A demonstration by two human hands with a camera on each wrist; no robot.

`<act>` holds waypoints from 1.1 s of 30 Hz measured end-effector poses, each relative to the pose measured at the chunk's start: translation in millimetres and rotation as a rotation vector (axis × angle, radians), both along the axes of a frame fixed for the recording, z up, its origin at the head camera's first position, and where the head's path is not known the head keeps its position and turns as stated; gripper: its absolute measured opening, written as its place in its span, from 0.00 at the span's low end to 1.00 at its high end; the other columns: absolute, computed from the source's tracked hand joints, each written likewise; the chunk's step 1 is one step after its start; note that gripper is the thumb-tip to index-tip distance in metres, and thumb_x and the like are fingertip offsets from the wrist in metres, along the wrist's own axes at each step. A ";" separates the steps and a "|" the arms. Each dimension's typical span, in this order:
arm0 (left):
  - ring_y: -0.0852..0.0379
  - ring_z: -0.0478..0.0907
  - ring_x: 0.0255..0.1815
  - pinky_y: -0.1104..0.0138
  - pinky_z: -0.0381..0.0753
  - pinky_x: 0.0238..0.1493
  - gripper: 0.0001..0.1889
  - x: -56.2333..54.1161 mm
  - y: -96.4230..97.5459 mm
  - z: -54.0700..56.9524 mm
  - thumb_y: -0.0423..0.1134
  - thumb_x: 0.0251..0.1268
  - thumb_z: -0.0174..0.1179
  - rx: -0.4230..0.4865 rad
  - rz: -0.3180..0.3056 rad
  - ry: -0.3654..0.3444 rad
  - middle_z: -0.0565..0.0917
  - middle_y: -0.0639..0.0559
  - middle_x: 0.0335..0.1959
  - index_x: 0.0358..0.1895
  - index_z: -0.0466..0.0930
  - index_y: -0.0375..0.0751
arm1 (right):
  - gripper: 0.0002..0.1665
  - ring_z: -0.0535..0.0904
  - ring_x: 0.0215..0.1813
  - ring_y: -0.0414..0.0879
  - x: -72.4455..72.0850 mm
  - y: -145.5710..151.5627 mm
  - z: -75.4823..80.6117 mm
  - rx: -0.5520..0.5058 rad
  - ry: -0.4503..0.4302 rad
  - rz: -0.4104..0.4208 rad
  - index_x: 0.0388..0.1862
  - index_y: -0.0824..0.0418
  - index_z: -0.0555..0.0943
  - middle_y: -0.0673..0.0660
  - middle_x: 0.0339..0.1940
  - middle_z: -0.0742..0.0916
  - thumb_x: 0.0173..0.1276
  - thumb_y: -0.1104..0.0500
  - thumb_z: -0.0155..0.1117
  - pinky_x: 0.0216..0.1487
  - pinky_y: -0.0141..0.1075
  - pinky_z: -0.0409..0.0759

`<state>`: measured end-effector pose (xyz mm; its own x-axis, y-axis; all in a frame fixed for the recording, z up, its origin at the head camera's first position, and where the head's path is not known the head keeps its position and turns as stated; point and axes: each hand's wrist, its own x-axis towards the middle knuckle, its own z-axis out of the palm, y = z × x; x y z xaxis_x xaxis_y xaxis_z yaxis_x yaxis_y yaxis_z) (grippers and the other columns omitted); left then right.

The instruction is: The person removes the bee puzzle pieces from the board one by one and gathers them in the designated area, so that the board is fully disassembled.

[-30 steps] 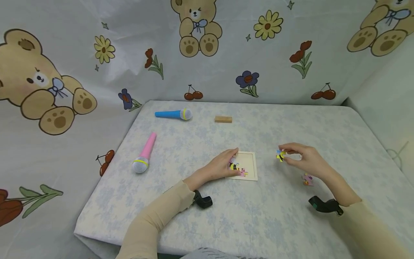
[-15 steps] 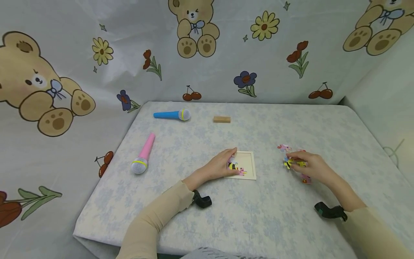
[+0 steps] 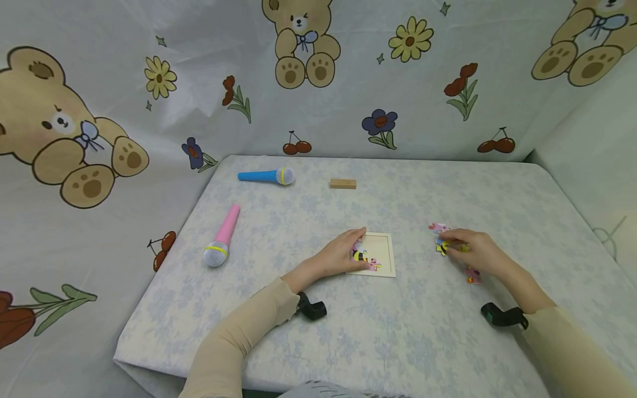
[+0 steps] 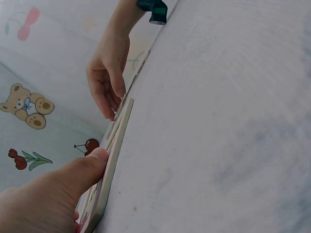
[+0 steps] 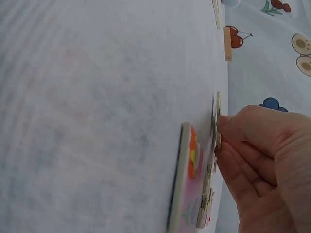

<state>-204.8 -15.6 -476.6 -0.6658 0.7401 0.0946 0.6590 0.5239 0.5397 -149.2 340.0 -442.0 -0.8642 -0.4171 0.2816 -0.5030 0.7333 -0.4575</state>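
Observation:
My left hand (image 3: 338,255) grips the left side of a square wooden puzzle tray (image 3: 386,271), its thumb along the near edge. Several puzzle pieces (image 3: 365,257) with pink and yellow-black patterns lie in the tray's left part, partly covered by the hand. To the right, my right hand (image 3: 473,250) pinches a yellow, black and blue puzzle piece (image 3: 441,247) between thumb and fingers, low over the table. Around it lie a pink piece (image 3: 439,227), a purple-pink piece (image 3: 473,275) and a yellow piece partly under the fingers. The right wrist view shows the pinched piece (image 5: 218,107) edge-on.
A blue toy microphone (image 3: 266,176) and a pink toy microphone (image 3: 222,236) lie on the table's left. A small wooden block (image 3: 343,183) lies towards the back. Behind the table (image 3: 408,331) hangs a bear-patterned cloth (image 3: 338,119).
My right hand has lowered and shifted slightly right with the yellow-black-blue puzzle piece, uncovering the pink piece behind it. My left hand stays on the tray.

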 end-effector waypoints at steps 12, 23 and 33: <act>0.52 0.54 0.71 0.63 0.54 0.68 0.49 0.0 -0.7 0.6 0.59 0.58 0.62 -0.002 -0.005 -0.009 0.59 0.44 0.71 0.75 0.47 0.38 | 0.22 0.83 0.38 0.53 -4.6 -1.1 -2.5 0.043 0.050 0.041 0.50 0.69 0.80 0.62 0.43 0.85 0.53 0.73 0.70 0.35 0.44 0.81; 0.53 0.54 0.71 0.64 0.55 0.68 0.49 -0.6 -0.9 0.6 0.59 0.58 0.62 0.001 -0.009 -0.006 0.59 0.45 0.71 0.75 0.48 0.37 | 0.17 0.81 0.43 0.56 -3.7 -7.0 7.1 -0.021 -0.062 -0.054 0.51 0.68 0.79 0.61 0.45 0.84 0.63 0.65 0.66 0.37 0.44 0.81; 0.54 0.53 0.72 0.64 0.54 0.68 0.48 -2.5 -2.9 1.8 0.59 0.59 0.61 -0.009 -0.012 -0.014 0.58 0.46 0.72 0.75 0.47 0.38 | 0.19 0.81 0.48 0.55 -1.3 -58.9 27.4 -0.138 -0.084 0.006 0.54 0.65 0.79 0.59 0.51 0.82 0.65 0.60 0.65 0.44 0.51 0.79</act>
<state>-207.2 -18.5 -474.7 -0.6582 0.7487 0.0783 0.6575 0.5211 0.5441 -150.5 281.1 -414.6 -0.8848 -0.3848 0.2629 -0.4627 0.6578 -0.5943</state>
